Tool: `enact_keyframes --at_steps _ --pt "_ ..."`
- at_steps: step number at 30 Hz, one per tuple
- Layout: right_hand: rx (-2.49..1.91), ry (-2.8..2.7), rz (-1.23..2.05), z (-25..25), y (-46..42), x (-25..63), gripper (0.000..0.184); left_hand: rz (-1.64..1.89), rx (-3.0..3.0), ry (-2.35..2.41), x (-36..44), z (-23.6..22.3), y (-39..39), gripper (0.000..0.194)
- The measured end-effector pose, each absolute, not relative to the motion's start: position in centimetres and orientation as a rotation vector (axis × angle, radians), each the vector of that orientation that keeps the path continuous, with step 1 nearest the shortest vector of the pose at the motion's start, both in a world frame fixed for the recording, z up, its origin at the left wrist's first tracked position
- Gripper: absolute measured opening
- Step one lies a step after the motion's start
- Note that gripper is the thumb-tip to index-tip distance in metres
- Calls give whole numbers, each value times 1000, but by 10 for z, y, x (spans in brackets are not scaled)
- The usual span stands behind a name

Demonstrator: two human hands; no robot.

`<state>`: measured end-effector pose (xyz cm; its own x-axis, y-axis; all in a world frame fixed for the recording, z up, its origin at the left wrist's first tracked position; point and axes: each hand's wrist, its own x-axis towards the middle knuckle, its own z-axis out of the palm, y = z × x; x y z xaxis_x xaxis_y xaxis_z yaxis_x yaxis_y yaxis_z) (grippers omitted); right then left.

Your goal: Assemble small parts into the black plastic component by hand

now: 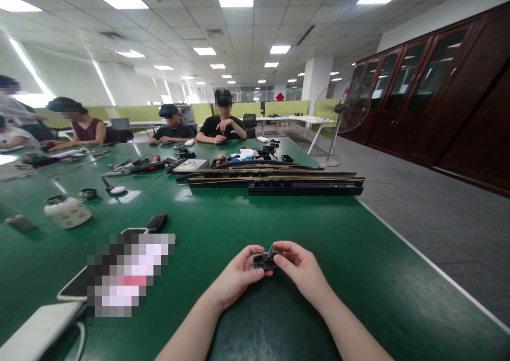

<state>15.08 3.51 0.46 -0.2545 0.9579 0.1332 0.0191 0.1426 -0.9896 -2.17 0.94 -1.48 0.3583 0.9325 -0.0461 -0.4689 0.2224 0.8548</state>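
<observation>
Both my hands meet low over the green table (247, 217), close to its near edge. Between them is a small black plastic part (264, 260). My left hand (239, 275) pinches its left side with fingers curled closed. My right hand (300, 268) grips its right side with thumb and fingertips pressed on it. The part's underside is hidden by my fingers.
Long black rails (279, 180) lie across the table's middle, reaching its right edge. A white jar (67, 211), a black case (156, 222), phones (75, 286) and a white device (35, 332) sit at left. Several people sit at the far side. A standing fan (345, 118) and dark cabinets (438, 95) are at right.
</observation>
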Motion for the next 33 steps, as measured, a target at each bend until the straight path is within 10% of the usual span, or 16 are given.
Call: enact_keyframes --at_steps 12,33 --pt "-959 -1955 962 10 33 158 17 1076 899 685 -20 -16 9 45" --pt "-928 -1594 1440 -9 41 154 34 1115 805 675 -21 -15 10 41"
